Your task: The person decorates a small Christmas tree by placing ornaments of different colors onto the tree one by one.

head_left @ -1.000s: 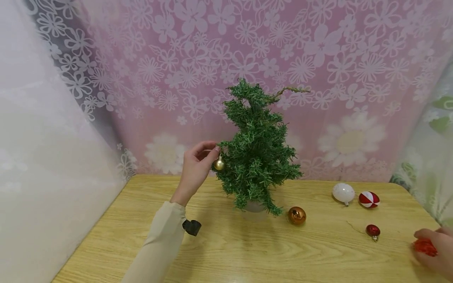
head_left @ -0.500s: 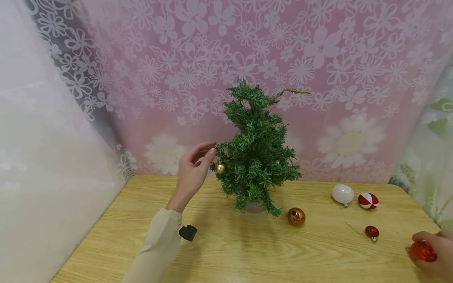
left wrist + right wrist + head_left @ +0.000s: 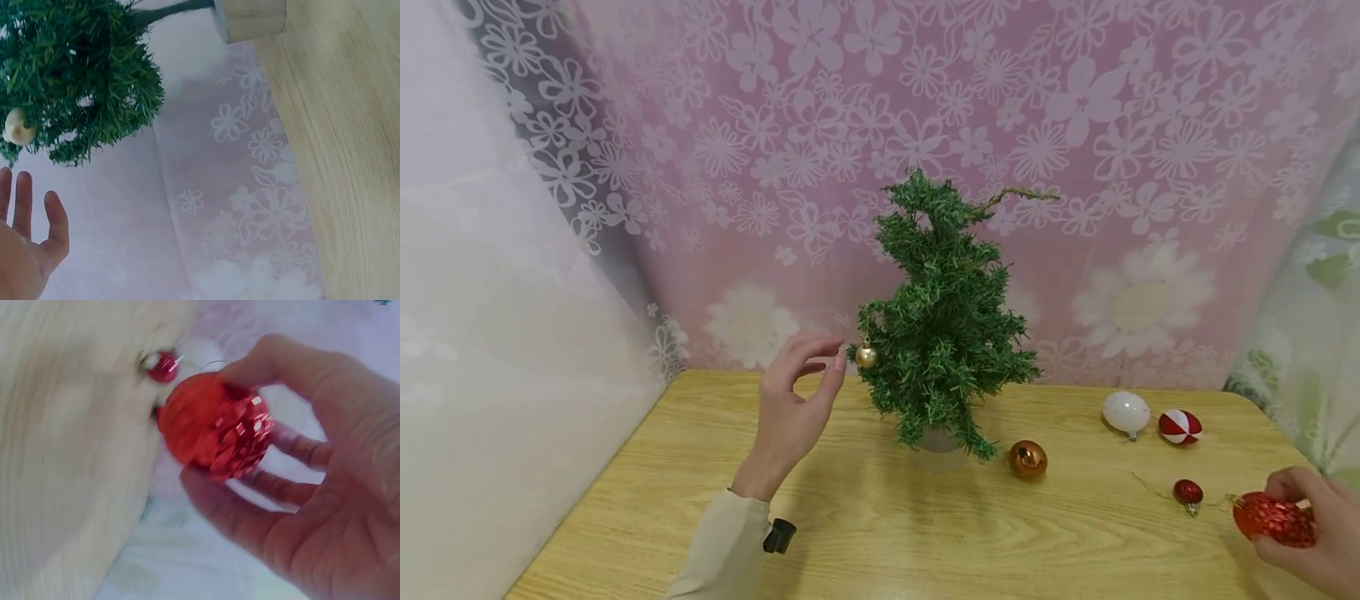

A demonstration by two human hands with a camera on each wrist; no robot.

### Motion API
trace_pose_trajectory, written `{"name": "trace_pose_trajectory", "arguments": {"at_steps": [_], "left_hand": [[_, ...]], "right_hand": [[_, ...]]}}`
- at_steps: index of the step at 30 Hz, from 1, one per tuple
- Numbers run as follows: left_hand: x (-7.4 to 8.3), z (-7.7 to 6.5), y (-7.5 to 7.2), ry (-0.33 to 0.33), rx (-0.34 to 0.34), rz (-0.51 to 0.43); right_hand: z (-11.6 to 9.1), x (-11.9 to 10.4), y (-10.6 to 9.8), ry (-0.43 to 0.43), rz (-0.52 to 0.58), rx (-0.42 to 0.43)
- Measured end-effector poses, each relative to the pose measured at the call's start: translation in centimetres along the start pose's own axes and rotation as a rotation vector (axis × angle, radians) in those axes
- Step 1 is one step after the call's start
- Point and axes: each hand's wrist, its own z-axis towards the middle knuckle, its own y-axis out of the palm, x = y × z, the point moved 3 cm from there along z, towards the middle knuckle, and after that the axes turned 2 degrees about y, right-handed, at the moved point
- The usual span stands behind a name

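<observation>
A small gold Christmas bauble (image 3: 866, 357) hangs from a lower left branch of the little green Christmas tree (image 3: 943, 317). Just left of it is my left hand (image 3: 797, 400), apart from the bauble, its fingers loosely bent and holding nothing. The left wrist view also shows that bauble (image 3: 19, 127) on the branches, with the left hand (image 3: 31, 244) below. At the table's right side my right hand (image 3: 1318, 529) grips a big red Christmas bauble (image 3: 1273, 518) with a sequined half. In the right wrist view, the thumb and fingers curl round the red bauble (image 3: 215, 425).
On the wooden table (image 3: 1037, 550) lie a copper bauble (image 3: 1027, 459), a white bauble (image 3: 1126, 412), a red-and-white bauble (image 3: 1181, 427) and a small red bauble (image 3: 1187, 492) with a string. A pink floral curtain (image 3: 760, 167) hangs behind. A bare twig (image 3: 1018, 193) juts from the treetop.
My left hand has let go of the gold bauble and drawn back down and left, leaving it hanging. The right hand has brought the big red bauble leftward into fuller view.
</observation>
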Motion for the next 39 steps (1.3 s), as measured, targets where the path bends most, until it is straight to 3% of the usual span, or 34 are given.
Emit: {"name": "trace_pose_trajectory", "arguments": {"at_steps": [5,8,16,20,24,27,32,39], "left_hand": [[1.2,-0.2,0.2,0.104,0.016,0.046],[1.8,-0.5,0.5,0.16,0.013,0.049],[2.6,-1.4,0.8,0.205,-0.024,0.016],[3.2,-1.9,1.3,0.235,-0.09,-0.002],[4.0,-2.4,2.1,0.268,-0.18,0.037],[4.5,-2.4,2.6,0.289,-0.205,0.073],[4.9,-1.9,3.1,0.285,-0.215,0.105],[4.9,-1.6,3.7,0.238,-0.289,0.118]], "right_hand": [[0.5,-3.0,-0.7,0.047,0.102,-0.055],[0.6,-4.4,-1.0,0.04,0.128,-0.022],[0.1,-7.1,-1.7,-0.003,0.193,0.028],[-0.1,-8.4,-2.1,-0.04,0.199,0.061],[-0.4,-9.3,-2.1,-0.089,0.22,0.092],[-0.5,-9.6,-2.0,-0.106,0.231,0.108],[-0.4,-9.7,-1.9,-0.121,0.22,0.119],[-0.4,-9.3,-1.6,-0.132,0.195,0.078]]}}
